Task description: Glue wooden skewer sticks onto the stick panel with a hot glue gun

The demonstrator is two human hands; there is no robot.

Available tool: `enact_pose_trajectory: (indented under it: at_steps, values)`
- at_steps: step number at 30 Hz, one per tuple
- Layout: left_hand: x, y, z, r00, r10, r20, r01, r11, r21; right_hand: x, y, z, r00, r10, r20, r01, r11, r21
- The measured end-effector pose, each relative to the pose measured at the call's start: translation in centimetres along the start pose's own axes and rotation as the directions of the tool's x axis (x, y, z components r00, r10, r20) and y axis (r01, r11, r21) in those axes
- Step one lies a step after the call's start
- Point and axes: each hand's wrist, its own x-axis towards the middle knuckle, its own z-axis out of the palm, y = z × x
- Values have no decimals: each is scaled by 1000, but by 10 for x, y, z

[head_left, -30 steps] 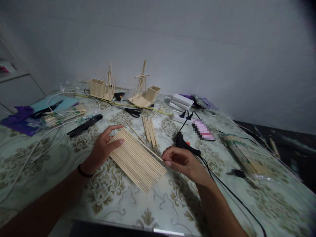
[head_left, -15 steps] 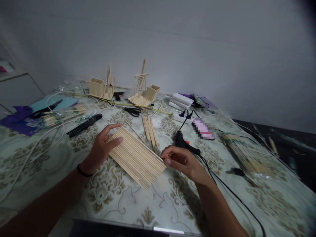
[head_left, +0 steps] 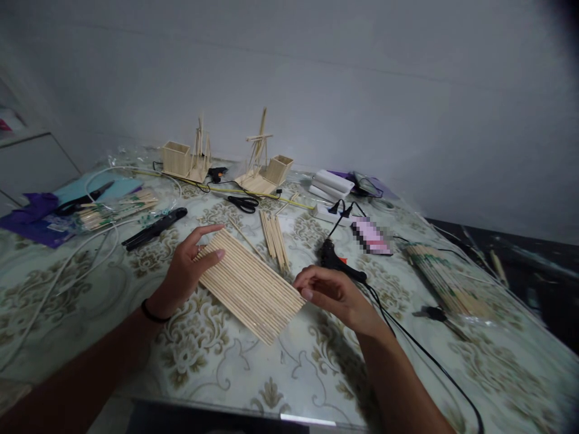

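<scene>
A flat panel of wooden sticks [head_left: 251, 286], laid side by side, is held tilted above the table. My left hand [head_left: 190, 262] grips its far left corner, thumb on top and fingers along the edge and behind. At the right end, my right hand [head_left: 332, 295] pinches the far corner between thumb and curled fingers. Just beyond the panel lies a bundle of loose wooden sticks [head_left: 274, 240], with a single stick [head_left: 244, 235] beside it. A black glue gun [head_left: 337, 262] rests on the table past my right hand.
Black scissors [head_left: 243, 204] and two stick models [head_left: 176, 160] [head_left: 262, 172] stand further back. A power strip [head_left: 332, 215], a blurred phone [head_left: 371, 235] and packed skewers [head_left: 447, 280] are on the right. A black-handled tool [head_left: 155, 229] lies left. The glue gun's cord [head_left: 420, 346] trails to the front right.
The panel has tilted very slightly, its near edge a touch higher. Both hands keep nearly the same places and grips.
</scene>
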Motion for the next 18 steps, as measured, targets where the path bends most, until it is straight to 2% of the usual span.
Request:
enact_pose_trajectory:
  at_steps: [18]
  values:
    - [0, 1, 0, 1000, 9, -16, -9, 1000, 22, 0, 0, 1, 1000, -8, -26, 8, 1000, -9]
